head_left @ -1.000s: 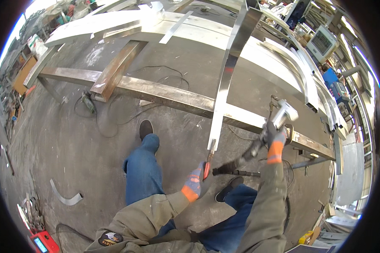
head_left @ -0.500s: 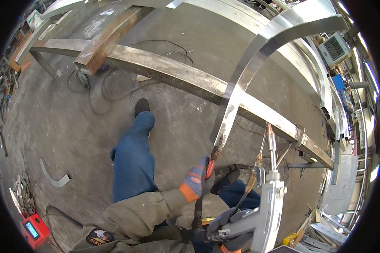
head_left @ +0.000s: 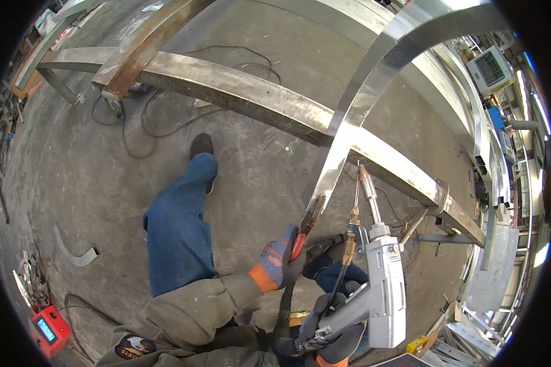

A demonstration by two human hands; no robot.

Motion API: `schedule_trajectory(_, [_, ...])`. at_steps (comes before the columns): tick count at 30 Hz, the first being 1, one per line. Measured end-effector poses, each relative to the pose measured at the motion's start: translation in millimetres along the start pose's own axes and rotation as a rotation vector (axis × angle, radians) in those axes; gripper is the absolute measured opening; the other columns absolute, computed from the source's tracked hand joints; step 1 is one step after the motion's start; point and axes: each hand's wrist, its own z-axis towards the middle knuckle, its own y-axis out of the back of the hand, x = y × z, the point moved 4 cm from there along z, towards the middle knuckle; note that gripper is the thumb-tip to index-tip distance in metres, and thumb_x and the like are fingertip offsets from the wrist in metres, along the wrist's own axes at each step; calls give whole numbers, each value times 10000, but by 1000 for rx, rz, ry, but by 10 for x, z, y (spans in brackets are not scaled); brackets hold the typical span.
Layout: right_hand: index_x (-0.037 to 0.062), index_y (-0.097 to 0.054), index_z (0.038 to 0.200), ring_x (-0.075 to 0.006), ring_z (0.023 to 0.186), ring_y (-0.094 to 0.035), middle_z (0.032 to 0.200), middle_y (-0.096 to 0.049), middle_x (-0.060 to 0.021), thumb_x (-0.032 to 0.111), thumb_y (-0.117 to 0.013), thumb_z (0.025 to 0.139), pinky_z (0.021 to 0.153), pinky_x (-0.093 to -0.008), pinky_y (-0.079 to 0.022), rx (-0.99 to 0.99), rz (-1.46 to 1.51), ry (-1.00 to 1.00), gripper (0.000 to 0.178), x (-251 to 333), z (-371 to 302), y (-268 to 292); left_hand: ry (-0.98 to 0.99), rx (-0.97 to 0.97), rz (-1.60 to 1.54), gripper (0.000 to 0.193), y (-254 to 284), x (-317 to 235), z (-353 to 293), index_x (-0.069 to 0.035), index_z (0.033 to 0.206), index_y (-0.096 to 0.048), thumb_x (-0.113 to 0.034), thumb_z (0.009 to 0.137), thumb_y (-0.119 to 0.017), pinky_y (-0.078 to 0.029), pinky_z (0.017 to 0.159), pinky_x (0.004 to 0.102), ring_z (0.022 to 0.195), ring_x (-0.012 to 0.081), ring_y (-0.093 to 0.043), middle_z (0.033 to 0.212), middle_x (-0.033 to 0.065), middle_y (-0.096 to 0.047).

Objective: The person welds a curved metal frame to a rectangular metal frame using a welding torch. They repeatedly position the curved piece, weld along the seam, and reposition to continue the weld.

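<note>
My left hand (head_left: pixel 277 260), in a purple-grey glove with orange trim, is closed around red-handled locking pliers (head_left: pixel 299 244). The pliers' dark jaws meet the lower end of a shiny curved metal profile (head_left: pixel 356 101), which lies across a long steel beam (head_left: pixel 239 88). My right hand (head_left: pixel 324 315), in a dark glove with an orange cuff, is wrapped round the handle of a grey welding gun (head_left: pixel 386 290). The gun points up and away, its copper nozzle (head_left: pixel 365 174) just below the beam and right of the profile. A thin wire guide runs alongside the nozzle.
A rusty square tube (head_left: pixel 144 52) rests across the beam at far left. Cables and a small grinder (head_left: pixel 115 107) lie on the floor beyond my leg. A curved offcut (head_left: pixel 76 251) and a red box with a display (head_left: pixel 50 330) are at left. Metal stock (head_left: pixel 480 134) lines the right.
The welding gun has shifted left, bringing its nozzle closer to the curved profile. My left hand still grips the pliers, and the whole view has shifted slightly.
</note>
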Motion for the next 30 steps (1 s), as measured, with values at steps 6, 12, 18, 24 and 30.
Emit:
schedule_trajectory(6, [9,-285,1464,-324,600,-646,1072,-541,-299,538,-560,930,467,-398,-554,7,86,-85,801,-10,14,151,-168,-91,28,393,48,-24,16,16,1202,-496,-54,852,-662,-473,656,429,778,367,-611,875,187,-586])
schedule_trajectory(12, [-112,-406,1302,-282,576,-640,1000,-547,-222,702,-553,859,459,-378,-548,113,47,-226,938,-29,93,202,-154,-93,24,342,36,8,1,7,1159,-511,-44,854,-657,-467,643,427,763,361,-607,854,175,-581])
schedule_trajectory(18, [-102,-460,1183,-254,555,-632,960,-551,-186,746,-534,840,416,-338,-516,-97,-135,-146,918,5,29,121,-132,-65,15,318,29,3,15,1,1135,-522,-40,852,-661,-463,633,413,749,325,-609,844,158,-581])
schedule_trajectory(24, [-105,-484,1113,-254,530,-623,852,-574,-180,756,-535,830,434,-347,-539,103,-51,-260,908,-7,132,163,-90,-41,-2,313,20,23,9,-5,1129,-525,-41,851,-663,-469,633,395,748,308,-614,844,150,-586])
schedule_trajectory(30, [-103,-491,1112,-264,542,-630,836,-577,-188,734,-533,845,444,-354,-547,-78,-63,-183,880,-22,41,158,-205,-138,61,346,14,37,-10,-1,1156,-517,-45,849,-671,-478,646,399,754,319,-617,859,160,-598])
